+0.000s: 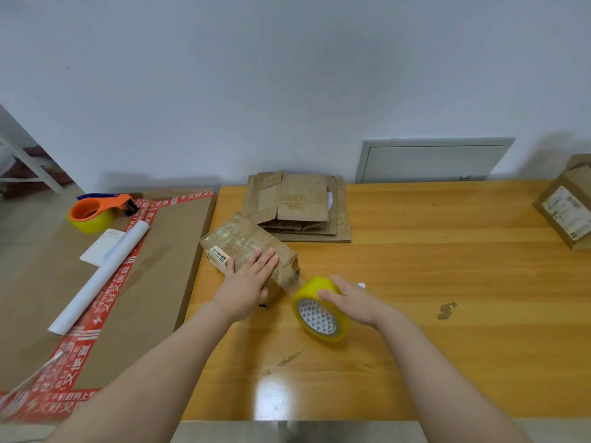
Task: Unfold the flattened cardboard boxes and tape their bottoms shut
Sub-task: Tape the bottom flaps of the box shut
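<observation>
A small unfolded cardboard box [238, 243] lies on the wooden table [447, 282], left of centre. My left hand [251, 281] presses flat on its near end with straight fingers. My right hand [351, 300] grips a yellow roll of clear tape [319, 310] just right of the box. A strip of tape stretches from the roll to the box's near corner. Behind the box sits a stack of flattened cardboard boxes [297, 206].
A large flat carton with red tape [96, 282] fills the left side, carrying a white paper roll [99, 276], a label sheet [100, 247] and an orange tape dispenser [96, 212]. Another box with a label [567, 206] stands at the table's far right. A grey wall panel [431, 161] is behind.
</observation>
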